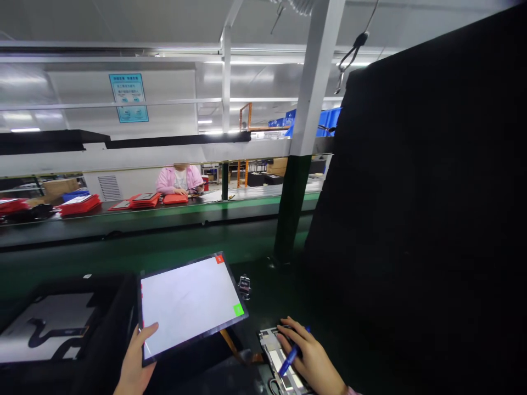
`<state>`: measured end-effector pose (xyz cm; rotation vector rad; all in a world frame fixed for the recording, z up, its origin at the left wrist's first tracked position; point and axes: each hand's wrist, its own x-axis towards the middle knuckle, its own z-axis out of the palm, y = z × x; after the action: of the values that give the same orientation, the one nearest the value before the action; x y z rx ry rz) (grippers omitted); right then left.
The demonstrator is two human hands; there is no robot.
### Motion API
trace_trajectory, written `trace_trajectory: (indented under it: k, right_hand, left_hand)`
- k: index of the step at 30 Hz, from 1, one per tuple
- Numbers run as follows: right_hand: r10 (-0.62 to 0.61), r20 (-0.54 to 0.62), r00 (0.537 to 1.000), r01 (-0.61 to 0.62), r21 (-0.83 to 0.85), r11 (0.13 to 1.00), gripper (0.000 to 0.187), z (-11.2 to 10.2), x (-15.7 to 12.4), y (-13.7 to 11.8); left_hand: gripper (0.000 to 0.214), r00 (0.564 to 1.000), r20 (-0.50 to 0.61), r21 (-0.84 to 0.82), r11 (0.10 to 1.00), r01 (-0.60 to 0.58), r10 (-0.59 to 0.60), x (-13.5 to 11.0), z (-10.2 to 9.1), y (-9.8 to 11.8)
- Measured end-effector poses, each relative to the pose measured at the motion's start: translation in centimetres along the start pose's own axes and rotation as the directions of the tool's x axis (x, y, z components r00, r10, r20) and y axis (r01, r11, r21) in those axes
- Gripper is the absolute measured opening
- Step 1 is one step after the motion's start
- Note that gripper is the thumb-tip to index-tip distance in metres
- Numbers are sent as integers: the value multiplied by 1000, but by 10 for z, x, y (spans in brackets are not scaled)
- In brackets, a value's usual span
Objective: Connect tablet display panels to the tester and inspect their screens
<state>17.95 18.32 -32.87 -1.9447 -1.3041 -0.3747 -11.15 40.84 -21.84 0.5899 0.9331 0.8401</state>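
Observation:
My left hand point(138, 356) grips the lower left corner of a lit display panel point(189, 302), thumb on its front. The panel is tilted, its screen white with a red square at the upper right and a green one at the lower right. An orange ribbon cable point(231, 344) runs from under the panel toward a small circuit assembly point(276, 351) on the bench. Over that assembly rests my right hand point(307, 356), with a blue pen point(291, 357) held in its curled fingers. A small metal tally counter point(244, 285) lies just right of the panel.
A black box point(119, 307) at the left holds a grey panel point(53, 312) with dark flex cables. A black screen point(420, 219) rises along the right, beside a post point(298, 164). Across the way, a person in pink point(180, 180) sits by stacked red folders point(80, 204).

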Motion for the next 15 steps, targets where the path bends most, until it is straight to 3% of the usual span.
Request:
trace_trajectory:
  k: [10, 15]
  right_hand:
    - [39, 37, 999, -38, -23, 999, 50, 0, 0, 0]
    - [0, 16, 1000, 0, -43, 999, 49, 0, -1, 2]
  left_hand:
    - [40, 999, -24, 68, 997, -34, 35, 4, -7, -4]
    - [48, 1000, -5, 95, 995, -7, 7, -1, -2, -2]
